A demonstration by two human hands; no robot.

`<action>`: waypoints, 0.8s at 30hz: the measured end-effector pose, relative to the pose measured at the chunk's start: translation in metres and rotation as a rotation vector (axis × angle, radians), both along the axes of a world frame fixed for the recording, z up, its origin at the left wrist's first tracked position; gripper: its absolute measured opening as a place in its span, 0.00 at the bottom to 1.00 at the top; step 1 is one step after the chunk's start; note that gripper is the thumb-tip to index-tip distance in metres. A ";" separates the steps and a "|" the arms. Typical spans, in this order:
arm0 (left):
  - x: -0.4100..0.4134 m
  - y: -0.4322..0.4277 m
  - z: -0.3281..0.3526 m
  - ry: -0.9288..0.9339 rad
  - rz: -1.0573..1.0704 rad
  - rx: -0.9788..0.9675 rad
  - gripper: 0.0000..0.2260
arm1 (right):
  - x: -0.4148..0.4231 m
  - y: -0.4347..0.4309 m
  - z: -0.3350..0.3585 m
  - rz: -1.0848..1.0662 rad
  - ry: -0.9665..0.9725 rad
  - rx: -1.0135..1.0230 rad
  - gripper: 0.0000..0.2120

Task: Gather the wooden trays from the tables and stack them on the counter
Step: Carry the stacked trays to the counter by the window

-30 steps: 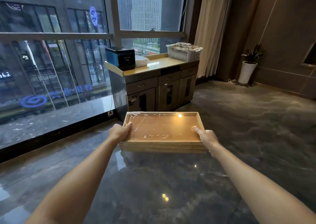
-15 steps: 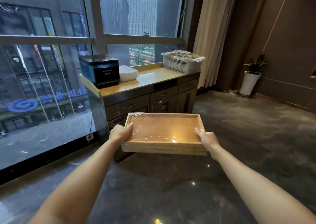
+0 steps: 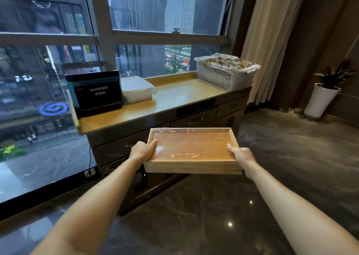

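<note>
I hold a stack of wooden trays level in front of me, the top one covered in clear film. My left hand grips the left rim, thumb on top. My right hand grips the right rim the same way. The stack hangs in the air just in front of the counter, slightly below its yellowish top and before its dark drawers. How many trays are in the stack cannot be told.
On the counter stand a black box appliance at the left, a white lidded container beside it, and a white mesh basket at the right. Windows run behind. A potted plant stands on the floor at right.
The counter has come much closer and now fills the middle of the view. Both hands keep the same grip on the tray stack.
</note>
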State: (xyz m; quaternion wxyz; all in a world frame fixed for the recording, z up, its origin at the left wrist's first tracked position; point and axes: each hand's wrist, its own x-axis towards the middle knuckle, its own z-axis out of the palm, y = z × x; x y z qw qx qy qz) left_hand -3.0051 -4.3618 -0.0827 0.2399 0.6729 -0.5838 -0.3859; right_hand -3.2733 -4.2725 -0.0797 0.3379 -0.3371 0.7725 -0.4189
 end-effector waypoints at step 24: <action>-0.188 -0.543 -0.013 0.027 0.196 0.030 0.26 | -0.200 -0.600 0.005 0.167 0.032 0.036 0.27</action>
